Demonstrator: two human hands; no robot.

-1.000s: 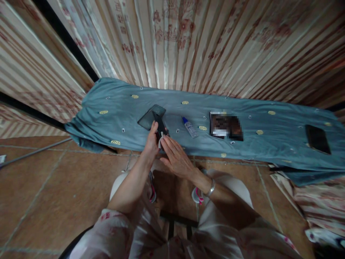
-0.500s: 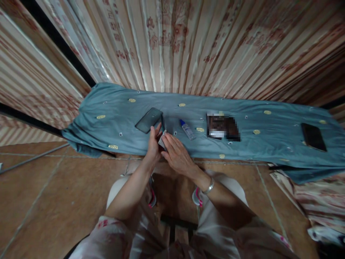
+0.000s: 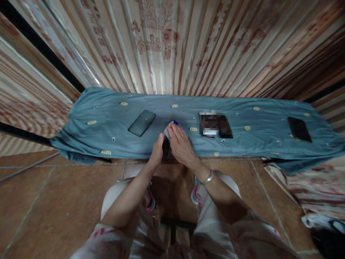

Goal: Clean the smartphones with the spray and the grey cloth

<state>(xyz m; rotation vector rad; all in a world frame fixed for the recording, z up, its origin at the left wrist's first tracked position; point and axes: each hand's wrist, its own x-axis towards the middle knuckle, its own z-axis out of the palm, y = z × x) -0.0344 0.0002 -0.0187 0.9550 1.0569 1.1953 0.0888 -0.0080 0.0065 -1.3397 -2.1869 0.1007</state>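
Note:
Over the front edge of the bench, my left hand (image 3: 156, 150) is closed on a dark, slim phone (image 3: 166, 146), seen partly and tilted between my hands. My right hand (image 3: 181, 144) presses a light grey cloth (image 3: 167, 130) against its upper end. Just behind my right fingers shows the blue cap of a small bottle (image 3: 176, 123); the rest of the bottle is hidden by that hand. To the left of my hands a dark grey phone (image 3: 142, 123) lies flat on the blue-green sheet (image 3: 118, 124).
Right of my hands lies a blurred-out dark item (image 3: 215, 126). Another black phone (image 3: 299, 129) lies near the sheet's right end. Patterned curtains (image 3: 167, 64) hang behind the bench. My knees are below its front edge, over a tiled floor (image 3: 67, 201).
The phone has turned between my hands, and my right hand with the cloth has moved up to its far end, now covering most of the bottle. The view has shifted slightly right.

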